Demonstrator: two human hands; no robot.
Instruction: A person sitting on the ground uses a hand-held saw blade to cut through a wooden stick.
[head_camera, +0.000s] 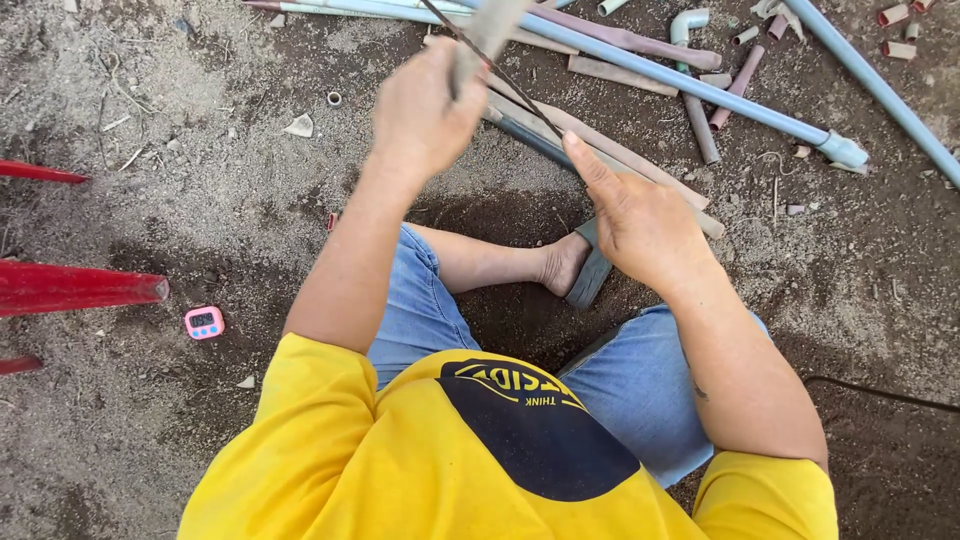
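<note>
Pipe piece (480, 40), grey and short, is gripped upright in the closed left hand (420, 115). A thin dark blade (500, 75) is laid slanting across it, pressed by the right hand (640, 225), forefinger extended. Long pipes (700, 90) are strewn on the dirt ground (200, 200) beyond.

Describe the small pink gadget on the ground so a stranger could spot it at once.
Start at the big red tapered bar lying on the dirt at the left edge. Just right of its tip and slightly lower sits the pink timer. It is a small rounded square with a dark screen, the only pink thing among grey pebbles.
</note>
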